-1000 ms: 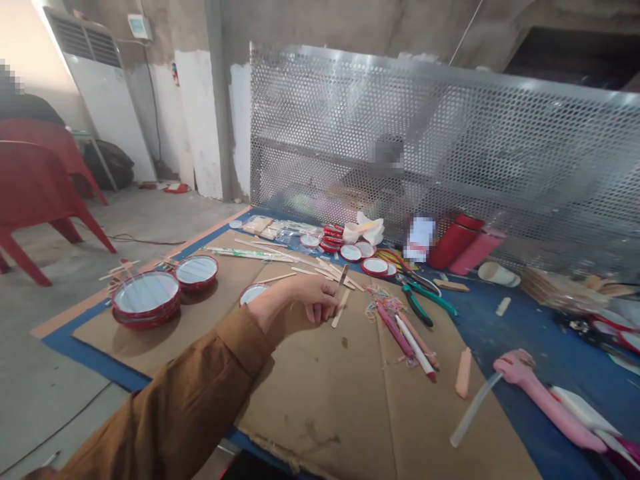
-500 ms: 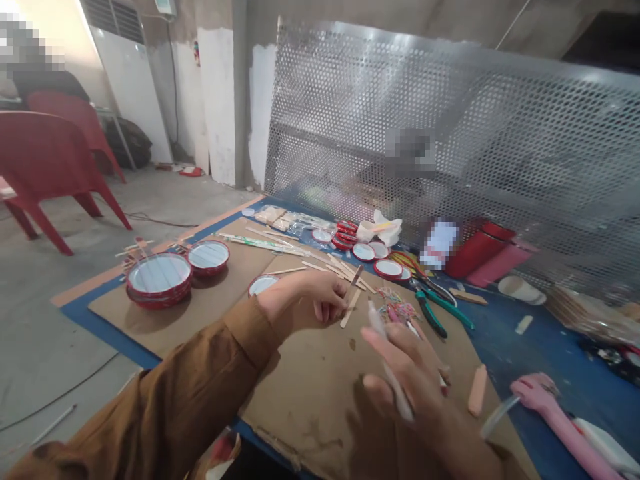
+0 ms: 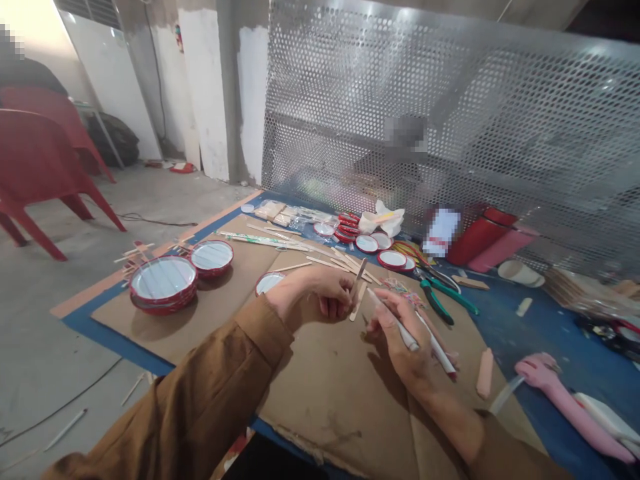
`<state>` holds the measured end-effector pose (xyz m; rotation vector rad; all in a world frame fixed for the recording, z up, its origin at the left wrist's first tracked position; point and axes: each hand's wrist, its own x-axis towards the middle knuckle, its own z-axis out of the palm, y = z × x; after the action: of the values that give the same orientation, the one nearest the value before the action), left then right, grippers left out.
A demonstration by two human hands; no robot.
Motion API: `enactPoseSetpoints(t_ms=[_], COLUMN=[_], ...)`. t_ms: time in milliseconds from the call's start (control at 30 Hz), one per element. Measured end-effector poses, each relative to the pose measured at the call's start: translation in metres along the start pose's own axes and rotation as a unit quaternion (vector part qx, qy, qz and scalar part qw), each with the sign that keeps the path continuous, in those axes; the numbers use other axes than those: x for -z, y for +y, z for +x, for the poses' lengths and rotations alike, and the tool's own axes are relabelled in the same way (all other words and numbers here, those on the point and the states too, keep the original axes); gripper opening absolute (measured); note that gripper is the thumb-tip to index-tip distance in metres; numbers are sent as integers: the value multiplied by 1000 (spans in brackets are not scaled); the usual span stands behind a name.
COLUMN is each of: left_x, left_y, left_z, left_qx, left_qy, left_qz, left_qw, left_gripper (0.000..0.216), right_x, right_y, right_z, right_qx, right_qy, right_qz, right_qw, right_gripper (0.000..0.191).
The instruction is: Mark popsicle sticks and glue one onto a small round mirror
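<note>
My left hand (image 3: 323, 293) rests on the brown cardboard sheet (image 3: 320, 393) with its fingers curled, pinching a flat wooden stick (image 3: 359, 279) upright. A second wooden stick (image 3: 357, 310) lies on the cardboard just beside it. My right hand (image 3: 397, 333) is closed round a white pen-like tool (image 3: 395, 321), its tip pointing toward the sticks by my left fingers. A small red-rimmed round mirror (image 3: 269, 282) sits partly hidden behind my left wrist.
Stacked red-rimmed mirrors (image 3: 163, 283) stand at the left, smaller ones (image 3: 380, 250) at the back. Green-handled pliers (image 3: 443, 303), loose sticks, a pink glue gun (image 3: 565, 400) and red bottles (image 3: 480, 240) lie to the right. A perforated metal panel (image 3: 450, 120) backs the mat; red chairs (image 3: 35, 173) stand left.
My right hand came into view with the white tool and moved up to my left hand. My left hand stayed in place holding the stick.
</note>
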<state>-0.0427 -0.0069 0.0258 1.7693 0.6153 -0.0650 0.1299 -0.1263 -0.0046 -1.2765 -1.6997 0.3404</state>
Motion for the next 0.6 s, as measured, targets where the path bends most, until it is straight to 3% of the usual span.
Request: enactPoseSetpoints(t_ms=[100, 233, 333, 600], left_x=[2, 3, 3, 1], left_y=[-3, -7, -8, -4], left_z=[2, 6, 7, 6], left_qx=[16, 35, 37, 32], left_qy=[-14, -21, -27, -17], left_qz=[-20, -56, -69, -30], left_qw=[1000, 998, 997, 999], left_gripper=[12, 9, 7, 14], right_x=[-6, -7, -7, -7], right_y=[4, 3, -1, -2], right_z=[-1, 2, 5, 8], right_qx=[-54, 0, 38, 94], right_qy=[22, 8, -21, -47], right_qz=[23, -45, -63, -52], right_qw=[998, 999, 997, 993], right_gripper=[27, 17, 21, 22])
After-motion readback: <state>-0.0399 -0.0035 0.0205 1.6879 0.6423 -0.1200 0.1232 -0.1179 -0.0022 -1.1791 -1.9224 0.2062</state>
